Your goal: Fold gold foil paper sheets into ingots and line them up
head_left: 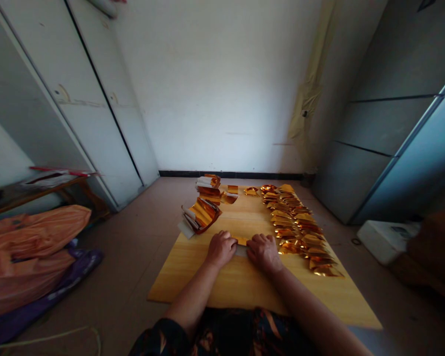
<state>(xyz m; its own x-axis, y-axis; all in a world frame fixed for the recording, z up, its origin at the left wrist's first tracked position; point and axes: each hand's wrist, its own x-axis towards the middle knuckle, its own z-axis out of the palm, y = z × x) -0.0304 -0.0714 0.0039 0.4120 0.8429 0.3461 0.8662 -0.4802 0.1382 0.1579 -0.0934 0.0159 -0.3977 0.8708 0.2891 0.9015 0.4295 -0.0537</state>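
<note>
On the wooden board, a sheet of gold foil paper with a pale underside lies between my hands. My left hand has its fingers closed on the sheet's left end. At the right end, my right hand grips it with bent fingers. The sheet's far edge looks rolled or folded over; its ends are hidden under my fingers. To the right stand rows of folded gold foil pieces. Beyond my left hand rests a loose stack of gold foil sheets, with more sheets behind it.
The wooden board is in front of my lap. Cloth in orange and purple lies at the left, near a low wooden stand. A white box sits on the floor at right, below a grey refrigerator. White cabinets stand left.
</note>
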